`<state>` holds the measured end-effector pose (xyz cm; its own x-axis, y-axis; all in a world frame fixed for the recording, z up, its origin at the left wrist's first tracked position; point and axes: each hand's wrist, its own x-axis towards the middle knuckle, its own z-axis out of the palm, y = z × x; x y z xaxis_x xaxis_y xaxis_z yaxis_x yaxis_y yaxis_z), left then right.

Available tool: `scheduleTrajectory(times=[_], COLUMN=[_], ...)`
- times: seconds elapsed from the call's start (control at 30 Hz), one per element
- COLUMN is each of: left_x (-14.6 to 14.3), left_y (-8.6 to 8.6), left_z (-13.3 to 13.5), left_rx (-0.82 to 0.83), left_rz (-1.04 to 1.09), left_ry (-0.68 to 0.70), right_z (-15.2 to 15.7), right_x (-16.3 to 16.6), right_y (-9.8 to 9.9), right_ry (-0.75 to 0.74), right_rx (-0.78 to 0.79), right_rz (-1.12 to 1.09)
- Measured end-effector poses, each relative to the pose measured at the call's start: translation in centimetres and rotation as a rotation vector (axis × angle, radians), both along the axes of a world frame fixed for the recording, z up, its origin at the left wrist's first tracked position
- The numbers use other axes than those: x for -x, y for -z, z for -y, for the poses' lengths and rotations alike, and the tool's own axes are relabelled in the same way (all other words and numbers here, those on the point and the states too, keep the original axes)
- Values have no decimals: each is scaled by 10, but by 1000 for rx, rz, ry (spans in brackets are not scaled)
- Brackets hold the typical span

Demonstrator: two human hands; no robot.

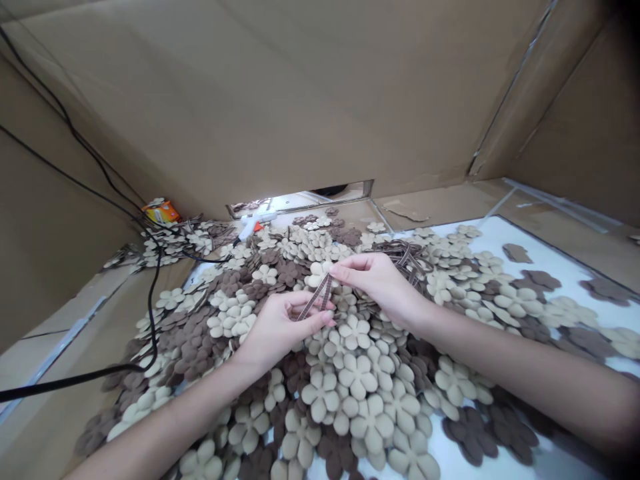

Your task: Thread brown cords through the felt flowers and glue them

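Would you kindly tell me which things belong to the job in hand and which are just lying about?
Probably the job's: ribbon between left hand and right hand, ribbon heap, flowers, perhaps glue gun.
Probably lying about: orange packet, torn cardboard.

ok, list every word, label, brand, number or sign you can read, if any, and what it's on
None readable.
Orange-and-yellow packet: any print is too small and blurred to read.
White glue gun: no marking can be made out.
Ribbon: stripes, no lettering visible.
Cardboard wall: no print visible.

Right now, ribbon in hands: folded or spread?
Folded, apparently: two ribbon strands meet at the right hand, parting toward the left hand.
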<state>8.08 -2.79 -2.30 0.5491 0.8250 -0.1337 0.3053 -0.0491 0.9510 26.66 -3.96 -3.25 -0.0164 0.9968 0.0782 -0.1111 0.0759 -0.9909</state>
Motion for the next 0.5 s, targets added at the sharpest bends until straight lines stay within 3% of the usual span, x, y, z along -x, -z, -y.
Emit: scheduleTrajectory(times=[0.13, 0.5], left_x=[3, 12], left_y=[-4, -6], left_z=[4, 6], left_rx=[-122, -802], left_rz=[-69, -168], left_ry=[-13, -240], right_z=[0, 5], right_x=[-1, 3], right_y=[0, -8], right_ry=[6, 33], right_rx=[-8, -89], right_rz=[25, 195])
